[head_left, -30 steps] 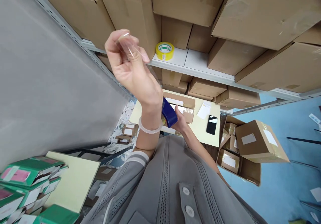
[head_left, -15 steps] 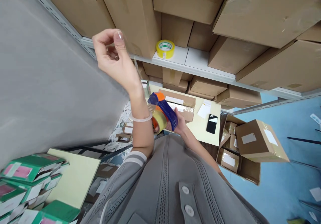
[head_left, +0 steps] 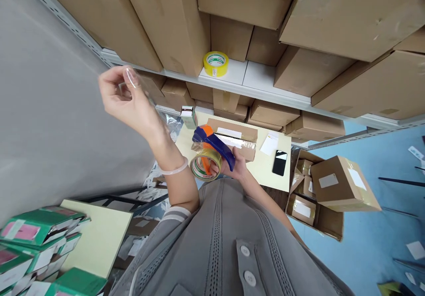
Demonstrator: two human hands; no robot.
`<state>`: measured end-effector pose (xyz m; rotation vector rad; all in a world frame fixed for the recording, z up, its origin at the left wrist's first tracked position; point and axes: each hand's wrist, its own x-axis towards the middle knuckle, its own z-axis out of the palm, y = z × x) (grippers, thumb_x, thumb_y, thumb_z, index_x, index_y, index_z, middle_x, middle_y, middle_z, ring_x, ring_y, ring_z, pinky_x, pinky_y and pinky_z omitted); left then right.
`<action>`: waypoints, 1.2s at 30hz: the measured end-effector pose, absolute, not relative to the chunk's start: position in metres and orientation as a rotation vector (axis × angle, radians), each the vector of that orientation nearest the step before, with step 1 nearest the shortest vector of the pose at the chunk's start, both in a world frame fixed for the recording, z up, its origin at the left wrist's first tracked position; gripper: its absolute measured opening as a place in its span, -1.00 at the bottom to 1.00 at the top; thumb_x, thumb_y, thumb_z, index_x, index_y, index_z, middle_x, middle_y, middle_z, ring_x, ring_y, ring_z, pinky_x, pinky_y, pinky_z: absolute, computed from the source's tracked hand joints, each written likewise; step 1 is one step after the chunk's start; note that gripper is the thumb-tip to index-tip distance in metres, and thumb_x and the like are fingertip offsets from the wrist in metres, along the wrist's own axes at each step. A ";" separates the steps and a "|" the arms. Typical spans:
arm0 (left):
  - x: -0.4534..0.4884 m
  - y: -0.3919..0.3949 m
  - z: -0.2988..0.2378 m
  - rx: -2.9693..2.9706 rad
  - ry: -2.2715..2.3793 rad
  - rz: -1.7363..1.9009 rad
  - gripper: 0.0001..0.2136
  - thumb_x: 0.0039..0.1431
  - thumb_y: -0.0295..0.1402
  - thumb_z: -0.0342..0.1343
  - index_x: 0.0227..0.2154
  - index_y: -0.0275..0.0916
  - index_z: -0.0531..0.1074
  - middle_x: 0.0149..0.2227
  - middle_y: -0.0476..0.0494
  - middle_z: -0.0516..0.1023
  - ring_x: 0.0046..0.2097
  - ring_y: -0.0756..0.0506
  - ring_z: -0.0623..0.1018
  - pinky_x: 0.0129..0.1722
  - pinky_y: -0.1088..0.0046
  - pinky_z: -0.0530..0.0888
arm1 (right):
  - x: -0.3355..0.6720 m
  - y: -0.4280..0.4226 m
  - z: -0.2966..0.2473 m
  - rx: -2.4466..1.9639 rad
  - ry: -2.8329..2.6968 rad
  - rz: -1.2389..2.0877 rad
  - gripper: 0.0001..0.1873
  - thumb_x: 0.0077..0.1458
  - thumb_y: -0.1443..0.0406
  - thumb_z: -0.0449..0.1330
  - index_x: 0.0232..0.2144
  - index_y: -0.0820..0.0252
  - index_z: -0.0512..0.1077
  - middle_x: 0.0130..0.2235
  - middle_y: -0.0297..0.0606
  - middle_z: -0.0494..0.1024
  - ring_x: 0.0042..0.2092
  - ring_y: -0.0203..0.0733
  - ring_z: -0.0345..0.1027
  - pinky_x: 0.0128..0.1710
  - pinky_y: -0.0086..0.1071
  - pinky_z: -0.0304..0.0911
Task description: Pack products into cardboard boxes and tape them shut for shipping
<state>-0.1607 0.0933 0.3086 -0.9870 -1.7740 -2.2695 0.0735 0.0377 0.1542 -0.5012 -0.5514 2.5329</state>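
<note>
My right hand grips a blue and orange tape dispenser in front of my chest. Loaded on it is a roll of clear packing tape. Raised high beside the grey wall, my left hand pinches thumb to fingers. A faint strip of see-through tape shows by the thumb and along the wrist; its full run is hard to make out. Behind the dispenser a flat cardboard box with white labels lies on the cream table.
Yellow tape rests on the shelf among stacked cartons. A phone and white paper lie on the table. At right stands an open carton with smaller boxes. Green boxes are piled at lower left.
My left hand has moved left and down, farther from the dispenser. The dispenser has turned, so the side of its tape roll now faces me.
</note>
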 end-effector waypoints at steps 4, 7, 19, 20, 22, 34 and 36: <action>-0.158 0.070 0.309 -0.915 -1.632 -2.211 -0.90 0.14 -0.32 0.13 -0.36 -0.21 0.36 -0.36 0.03 0.37 -0.41 0.06 0.33 -0.35 0.46 0.33 | 0.078 0.037 0.154 -0.427 -0.515 2.497 -0.29 0.04 -0.31 0.01 -0.19 0.14 0.44 -0.45 -0.28 0.39 -0.44 -0.18 0.20 -0.35 -0.24 0.21; -0.154 0.053 0.303 -0.839 -1.684 -2.122 -0.96 0.07 -0.38 0.14 -0.39 -0.17 0.39 -0.37 0.03 0.40 -0.35 0.00 0.41 -0.30 0.41 0.35 | 0.082 0.042 0.156 -0.523 -0.389 2.381 -0.32 0.12 -0.27 -0.07 -0.20 0.15 0.43 -0.47 -0.32 0.31 -0.47 -0.23 0.09 -0.39 -0.30 0.16; -0.180 0.052 0.272 -0.792 -2.118 -1.862 -0.86 0.00 -0.59 0.19 -0.48 -0.20 0.43 -0.40 0.04 0.51 -0.33 -0.01 0.46 -0.29 0.43 0.36 | 0.097 0.036 0.142 -0.617 -0.593 2.339 -0.31 -0.01 -0.36 -0.09 -0.44 0.06 0.39 -0.65 -0.48 0.03 -0.61 -0.28 -0.13 -0.61 -0.35 0.02; -0.178 0.053 0.274 -0.810 -2.112 -1.857 -0.86 0.00 -0.59 0.19 -0.48 -0.20 0.43 -0.40 0.04 0.51 -0.33 -0.01 0.47 -0.29 0.43 0.37 | 0.100 0.036 0.140 -0.665 -0.619 2.341 -0.31 -0.04 -0.38 -0.09 -0.45 0.04 0.38 -0.65 -0.47 0.04 -0.61 -0.28 -0.13 -0.62 -0.33 0.03; -0.171 0.054 0.281 -0.867 -2.081 -1.857 -0.86 0.01 -0.58 0.19 -0.47 -0.19 0.43 -0.38 0.03 0.52 -0.30 -0.01 0.49 -0.27 0.41 0.40 | 0.104 0.037 0.138 -0.771 -0.666 2.356 -0.30 -0.08 -0.40 -0.08 -0.43 0.02 0.39 -0.65 -0.45 0.07 -0.61 -0.25 -0.10 -0.61 -0.30 0.07; -0.127 0.074 0.324 -1.211 -1.970 -2.022 -0.84 0.27 -0.27 0.15 -0.40 -0.11 0.32 -0.25 -0.03 0.45 0.01 -0.11 0.51 -0.17 0.23 0.46 | 0.108 0.037 0.122 -0.712 -0.861 2.474 -0.31 -0.23 -0.33 0.06 -0.29 0.03 0.43 -0.67 -0.39 0.18 -0.53 -0.07 0.20 -0.41 -0.11 0.33; -0.125 0.083 0.323 -1.223 -1.902 -2.012 -0.86 0.25 -0.37 0.18 -0.40 -0.13 0.34 -0.28 0.00 0.44 -0.11 -0.05 0.52 -0.14 0.28 0.45 | 0.107 0.035 0.123 -0.687 -0.897 2.456 -0.38 -0.29 -0.31 0.07 -0.41 0.01 0.37 -0.70 -0.37 0.18 -0.52 -0.05 0.23 -0.41 -0.11 0.34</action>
